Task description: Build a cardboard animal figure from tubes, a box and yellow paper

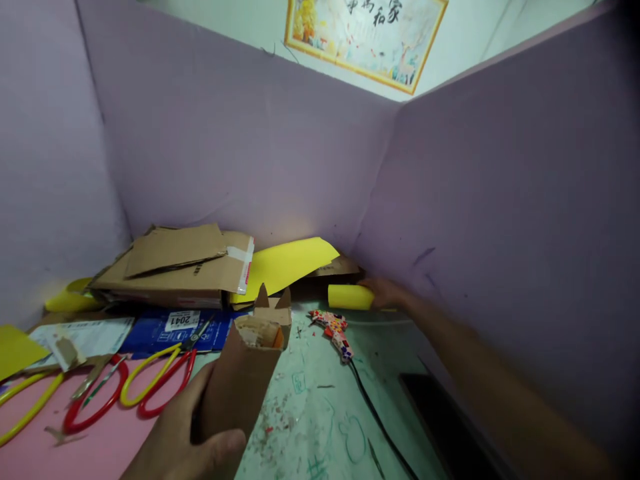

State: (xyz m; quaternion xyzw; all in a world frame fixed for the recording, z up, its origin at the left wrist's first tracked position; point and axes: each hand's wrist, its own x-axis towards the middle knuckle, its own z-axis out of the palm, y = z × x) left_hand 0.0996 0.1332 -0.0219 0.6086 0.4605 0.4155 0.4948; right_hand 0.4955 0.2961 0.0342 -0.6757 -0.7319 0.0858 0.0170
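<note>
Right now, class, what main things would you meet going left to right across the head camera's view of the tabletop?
Curled yellow paper, scissors on the blue package, open cardboard tube, patterned glue gun, right hand, black slab.

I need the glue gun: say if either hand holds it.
No, the glue gun lies on the green tabletop, apart from left hand and right hand.

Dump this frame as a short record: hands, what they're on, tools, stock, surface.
left_hand: gripping cardboard tube
tube_top: open, pointed tabs at far end
right_hand: at right end of yellow roll; grip unclear
corded_tool: patterned, likely glue gun, lying right of tube
scissors: left side, red and yellow handles
stock: cardboard stack, yellow sheet beside it
surface: green tabletop, marked with doodles, scattered debris
</note>
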